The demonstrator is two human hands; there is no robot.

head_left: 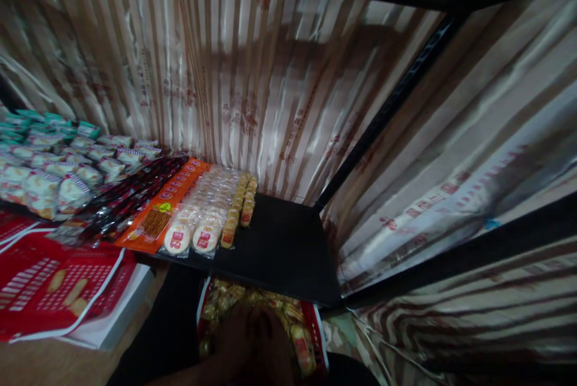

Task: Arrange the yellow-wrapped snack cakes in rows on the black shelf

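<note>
One hand [252, 344], side unclear, rested on the candy bag [302, 338]; grip indiscernible; lifting it level seemed wisest.

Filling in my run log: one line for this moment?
hand: in candy box, side unclear | shelf: round cakes, orange pack

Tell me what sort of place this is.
Probably a small snack stall or shop shelf. Rows of packaged snacks lie on a black shelf: round rice crackers, an orange packet and wrapped biscuits. Striped fabric lines the walls. One hand, which one is unclear, reaches into a bag of wrapped sweets.
</note>
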